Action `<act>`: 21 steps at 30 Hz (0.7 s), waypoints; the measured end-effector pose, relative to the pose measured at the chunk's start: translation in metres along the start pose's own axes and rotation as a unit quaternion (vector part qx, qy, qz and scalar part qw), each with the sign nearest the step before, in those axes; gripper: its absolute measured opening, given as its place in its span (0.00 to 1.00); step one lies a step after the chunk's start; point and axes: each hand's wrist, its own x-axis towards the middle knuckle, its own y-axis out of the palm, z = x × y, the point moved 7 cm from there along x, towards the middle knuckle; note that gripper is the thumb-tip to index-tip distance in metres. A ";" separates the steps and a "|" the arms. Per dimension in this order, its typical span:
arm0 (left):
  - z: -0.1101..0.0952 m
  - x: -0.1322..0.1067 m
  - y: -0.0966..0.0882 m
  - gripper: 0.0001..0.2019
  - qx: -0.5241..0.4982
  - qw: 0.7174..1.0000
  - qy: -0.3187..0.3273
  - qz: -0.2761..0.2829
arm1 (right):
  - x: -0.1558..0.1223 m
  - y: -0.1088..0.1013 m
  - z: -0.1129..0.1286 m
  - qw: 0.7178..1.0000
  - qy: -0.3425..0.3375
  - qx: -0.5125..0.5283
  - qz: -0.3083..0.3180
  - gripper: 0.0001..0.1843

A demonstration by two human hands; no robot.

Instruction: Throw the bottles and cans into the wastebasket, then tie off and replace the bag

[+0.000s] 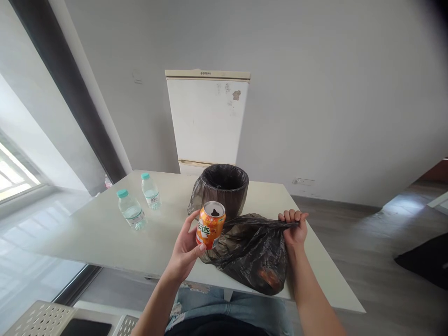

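Note:
My left hand [185,249] is closed round an opened orange soda can [210,224], held upright at the mouth of a black plastic bag [252,252]. My right hand [294,227] grips the bag's upper edge in a fist and holds it stretched toward the can. The bag rests on the white table [105,233] near its front edge, and something orange shows through its lower part. Just behind the bag stands a small bin [224,186] lined with a black bag.
Two small water bottles with teal caps [131,209] [150,190] stand on the table's left part. A white fridge [207,119] stands against the wall behind the table. A perforated white stool [38,319] with a dark phone on it is at lower left.

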 end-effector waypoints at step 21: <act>-0.013 0.037 -0.162 0.37 0.532 0.750 0.037 -0.392 | -0.001 0.001 -0.004 1.000 0.013 0.008 0.012 0.31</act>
